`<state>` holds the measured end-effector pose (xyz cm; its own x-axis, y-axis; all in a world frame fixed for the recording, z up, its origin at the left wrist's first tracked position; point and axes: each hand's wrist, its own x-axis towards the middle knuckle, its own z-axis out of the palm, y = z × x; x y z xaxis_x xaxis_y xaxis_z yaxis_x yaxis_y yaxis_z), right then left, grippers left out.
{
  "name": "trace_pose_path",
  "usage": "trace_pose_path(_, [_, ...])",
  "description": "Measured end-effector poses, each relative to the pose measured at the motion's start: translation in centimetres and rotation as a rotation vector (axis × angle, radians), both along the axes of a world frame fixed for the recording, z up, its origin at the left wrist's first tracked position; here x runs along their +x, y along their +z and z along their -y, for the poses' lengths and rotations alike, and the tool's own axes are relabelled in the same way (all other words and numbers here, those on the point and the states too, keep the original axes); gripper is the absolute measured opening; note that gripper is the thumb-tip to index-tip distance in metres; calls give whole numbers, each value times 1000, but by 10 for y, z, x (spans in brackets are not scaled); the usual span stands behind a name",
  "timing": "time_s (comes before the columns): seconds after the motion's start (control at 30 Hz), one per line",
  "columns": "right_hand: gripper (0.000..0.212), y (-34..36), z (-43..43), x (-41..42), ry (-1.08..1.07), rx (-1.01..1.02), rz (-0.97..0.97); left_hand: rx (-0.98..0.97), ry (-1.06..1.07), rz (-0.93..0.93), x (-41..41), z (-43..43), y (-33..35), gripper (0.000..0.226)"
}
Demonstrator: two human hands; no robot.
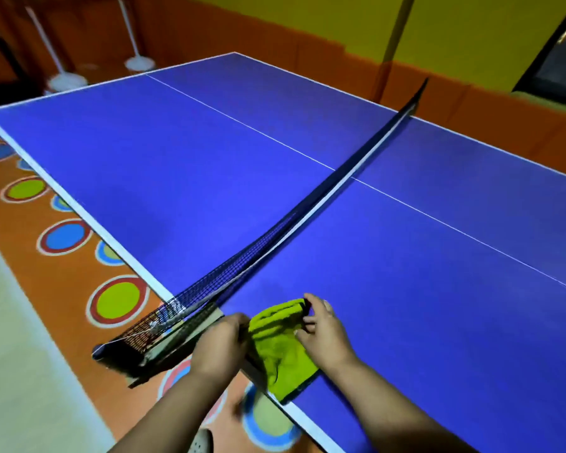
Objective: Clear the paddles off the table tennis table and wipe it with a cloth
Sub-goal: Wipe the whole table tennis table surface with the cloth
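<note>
A lime-green cloth [280,348] with a dark edge lies bunched on the near edge of the blue table tennis table [209,178], just right of the net. My left hand [221,346] grips the cloth's left side at the table edge, fingers curled. My right hand [324,331] pinches its far right corner. No paddles show on the table.
The black net [307,220] runs diagonally across the table, its clamp post [138,348] sticking out over the near edge. An orange floor mat with coloured circles [62,237] lies left. White stand bases [139,63] sit beyond the far corner.
</note>
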<state>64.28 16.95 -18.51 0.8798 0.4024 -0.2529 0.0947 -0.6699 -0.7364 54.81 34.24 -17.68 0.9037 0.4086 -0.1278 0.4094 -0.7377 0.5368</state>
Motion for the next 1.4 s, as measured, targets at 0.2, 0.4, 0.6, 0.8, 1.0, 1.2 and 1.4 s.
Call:
trace_pose_path(0.2, [65, -24, -24, 8, 407, -398, 162, 568, -341, -53, 15, -71, -10, 24])
trace_pose_path(0.4, [89, -60, -57, 6, 769, -678, 332, 723, -739, -277, 49, -120, -2, 37])
trace_pose_path(0.6, [66, -84, -87, 6, 760, -871, 200, 736, -870, -106, 70, -173, -14, 45])
trace_pose_path(0.8, [61, -94, -112, 6, 495, -787, 233, 606, -855, 17, 70, -199, -31, 15])
trace_pose_path(1.0, [58, -99, -151, 31, 221, -724, 235, 556, -876, 103, 77, -199, -42, 28])
trace_pose_path(1.2, [56, -106, -152, 25, 285, -683, 313, 541, -902, 108, 99, -189, -55, 28])
trace_pose_path(1.4, [60, -113, -146, 68, 390, -599, 458, 536, -896, 8, 137, -181, -65, 36])
